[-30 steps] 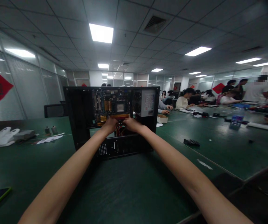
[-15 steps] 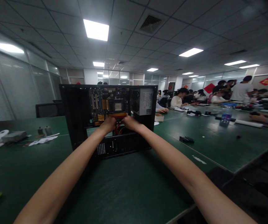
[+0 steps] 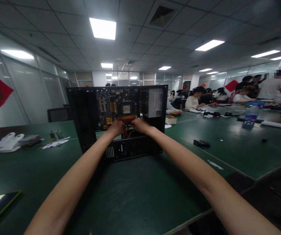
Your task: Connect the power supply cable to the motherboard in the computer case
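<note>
Head view — computer case (image 3: 135,147) — black, open-sided, upright.

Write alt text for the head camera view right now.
Two bare hands, left and right, reach into an open black computer case, near the lower edge of its motherboard. The case stands on a green table, with people seated in the background.

Left arm (image 3: 80,174) and right arm (image 3: 191,169) were bare over their whole visible length. Both had smooth, slender outlines, broader toward the lower picture edge and narrowing to the wrists. Right arm showed a faint crease near the elbow. Left hand (image 3: 117,126) and right hand (image 3: 140,125) were bare, rounded at the knuckles; finer finger detail was too small and dim to record.
</note>
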### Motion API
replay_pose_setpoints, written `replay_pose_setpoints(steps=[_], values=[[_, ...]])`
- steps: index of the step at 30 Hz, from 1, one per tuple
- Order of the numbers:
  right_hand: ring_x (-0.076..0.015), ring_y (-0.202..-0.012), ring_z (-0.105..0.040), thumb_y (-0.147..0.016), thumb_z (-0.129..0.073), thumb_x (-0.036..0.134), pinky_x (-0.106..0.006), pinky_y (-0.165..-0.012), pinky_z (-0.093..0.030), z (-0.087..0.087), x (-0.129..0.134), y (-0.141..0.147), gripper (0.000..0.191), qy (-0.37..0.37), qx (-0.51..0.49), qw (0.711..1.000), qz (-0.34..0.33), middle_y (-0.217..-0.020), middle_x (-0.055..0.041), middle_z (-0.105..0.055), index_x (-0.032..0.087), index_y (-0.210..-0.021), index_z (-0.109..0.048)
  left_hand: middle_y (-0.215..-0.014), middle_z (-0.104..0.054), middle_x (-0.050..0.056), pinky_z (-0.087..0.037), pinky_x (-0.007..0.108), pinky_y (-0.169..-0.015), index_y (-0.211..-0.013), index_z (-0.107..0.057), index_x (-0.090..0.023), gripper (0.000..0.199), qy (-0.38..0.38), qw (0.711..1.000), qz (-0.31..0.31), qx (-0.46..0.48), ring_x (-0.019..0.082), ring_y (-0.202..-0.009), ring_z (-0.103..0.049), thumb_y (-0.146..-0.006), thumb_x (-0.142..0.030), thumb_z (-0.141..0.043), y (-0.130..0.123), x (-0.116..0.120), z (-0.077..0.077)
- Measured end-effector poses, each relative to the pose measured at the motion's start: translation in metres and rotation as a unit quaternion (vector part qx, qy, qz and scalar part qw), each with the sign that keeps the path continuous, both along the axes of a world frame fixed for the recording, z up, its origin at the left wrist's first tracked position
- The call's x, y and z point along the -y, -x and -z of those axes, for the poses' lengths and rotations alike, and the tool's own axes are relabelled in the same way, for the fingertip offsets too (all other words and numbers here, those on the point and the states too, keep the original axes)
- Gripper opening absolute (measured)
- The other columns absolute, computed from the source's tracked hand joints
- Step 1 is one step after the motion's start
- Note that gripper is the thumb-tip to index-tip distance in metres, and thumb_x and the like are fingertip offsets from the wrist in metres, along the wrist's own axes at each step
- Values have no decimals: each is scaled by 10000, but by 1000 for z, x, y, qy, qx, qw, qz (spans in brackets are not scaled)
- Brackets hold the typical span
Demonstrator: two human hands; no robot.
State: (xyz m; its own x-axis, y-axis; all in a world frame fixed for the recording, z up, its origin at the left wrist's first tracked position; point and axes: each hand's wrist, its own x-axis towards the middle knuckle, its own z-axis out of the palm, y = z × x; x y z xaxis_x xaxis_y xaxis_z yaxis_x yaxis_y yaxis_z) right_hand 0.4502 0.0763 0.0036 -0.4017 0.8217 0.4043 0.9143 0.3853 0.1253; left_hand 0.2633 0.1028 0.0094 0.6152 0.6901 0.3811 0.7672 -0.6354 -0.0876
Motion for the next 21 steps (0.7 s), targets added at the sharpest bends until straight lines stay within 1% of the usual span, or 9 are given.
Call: replay_pose_setpoints(steps=[3,5,8,9,11,12,14,17,21], values=[[-240,-1121,-676,-1085,-468,345,-289,-912,-463,0,17,-10,367,-25,-5,1000,-3,-1221,-173,-726,106,-1172,-734,-1032,-789,187,-499,327,-812,-973,-818,-120,315,-23,999,4,25,280,-977,-732,-959,-128,-503,6,13,-1],[-225,-1038,-692,-1105,-409,395,-288,-830,-452,5,35,-26,412,-57,11,998,-15,-1180,-147,-734,133,-1156,-723,-1039,-792,161,-494,317,-802,-1008,-810,-150,323,-35,998,9,55,267,-972,-731,-993,-177,-488,11,29,2],[-220,-876,-684,-1098,-423,441,-305,-726,-392,20,63,-62,444,-113,100,987,-55,-990,-137,-745,126,-1036,-730,-943,-796,119,-457,300,-698,-965,-804,-173,328,-32,991,38,121,232,-822,-722,-1025,-303,-509,14,59,13],[-219,-833,-671,-1093,-438,439,-314,-719,-370,26,71,-74,450,-127,134,980,-73,-917,-134,-740,121,-969,-732,-894,-792,106,-436,296,-667,-933,-803,-173,348,-25,990,49,132,217,-772,-710,-1031,-329,-507,14,67,18],[-212,-778,-642,-1099,-430,391,-330,-726,-336,35,82,-93,446,-148,183,967,-99,-830,-121,-727,120,-912,-730,-801,-772,88,-393,293,-620,-851,-794,-166,388,-20,987,56,149,195,-696,-678,-1033,-357,-509,11,78,25],[-208,-762,-628,-1105,-410,358,-337,-734,-325,39,86,-99,444,-155,195,963,-101,-813,-115,-724,120,-910,-730,-764,-760,81,-379,294,-611,-814,-788,-163,403,-21,985,54,160,186,-670,-664,-1031,-361,-511,9,80,27],[-206,-755,-614,-1113,-367,309,-350,-754,-313,43,89,-102,446,-157,199,964,-80,-821,-116,-726,118,-937,-730,-726,-748,73,-374,299,-622,-762,-778,-158,423,-30,980,44,194,175,-647,-644,-1025,-363,-518,5,78,27],[-220,-787,-628,-1112,-367,306,-364,-774,-303,44,90,-95,444,-138,184,972,-42,-852,-132,-739,118,-942,-732,-695,-741,66,-379,311,-641,-732,-772,-157,455,-7,974,22,225,178,-648,-637,-1020,-396,-514,2,70,24],[-237,-826,-668,-1099,-418,298,-365,-783,-301,39,92,-80,401,-114,175,977,-46,-892,-153,-762,109,-953,-741,-687,-737,62,-338,317,-594,-747,-779,-176,514,14,976,-27,214,194,-638,-620,-1009,-504,-482,8,58,20]])
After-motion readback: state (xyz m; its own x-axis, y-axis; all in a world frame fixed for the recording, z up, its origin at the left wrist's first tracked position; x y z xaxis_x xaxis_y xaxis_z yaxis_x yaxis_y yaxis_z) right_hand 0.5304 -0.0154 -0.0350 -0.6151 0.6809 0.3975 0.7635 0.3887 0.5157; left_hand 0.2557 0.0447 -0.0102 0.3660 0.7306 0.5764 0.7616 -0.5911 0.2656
